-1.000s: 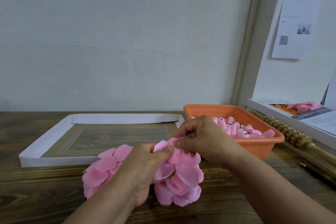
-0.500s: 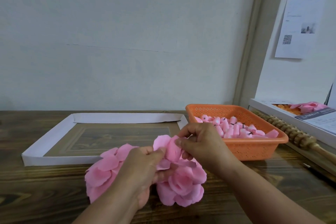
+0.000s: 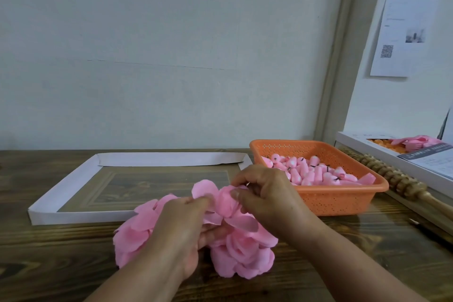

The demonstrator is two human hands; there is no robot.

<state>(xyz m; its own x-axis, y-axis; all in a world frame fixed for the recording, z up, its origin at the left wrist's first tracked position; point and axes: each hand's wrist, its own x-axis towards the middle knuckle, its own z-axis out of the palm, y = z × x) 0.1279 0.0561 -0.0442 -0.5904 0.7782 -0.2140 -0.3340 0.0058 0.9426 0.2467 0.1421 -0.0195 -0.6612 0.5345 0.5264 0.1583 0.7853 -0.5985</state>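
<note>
The wooden table (image 3: pixel 49 265) carries everything. A shallow white cardboard tray (image 3: pixel 73 214) lies to the left of the orange basket (image 3: pixel 343 201), its near corner just beside the basket's back left corner. A wooden roller (image 3: pixel 392 176) lies to the right of the basket, close along its side.

The pile of petals (image 3: pixel 235 252), soft and pink, sits on the table in front of the basket and a little to its left, near it but not touching. Both hands work at the top of this pile.

The left hand (image 3: pixel 181 228), the farther from the basket, is sunk into the pile with its fingers curled round a clump, thumb and forefinger drawn together at the top. The right hand (image 3: pixel 267 196), just in front of the basket's left wall, has its fingers bent and pinches a single petal (image 3: pixel 224 200) that stands up between the two hands.

The step in hand looks like freeing this one petal from the clump. The next move calls for a light, even pull with the right hand while the left holds the rest down, since the thin petal could tear or drag its neighbours along. After that, a reach into the basket for one of the pink buds (image 3: pixel 306 171) seems likely.
</note>
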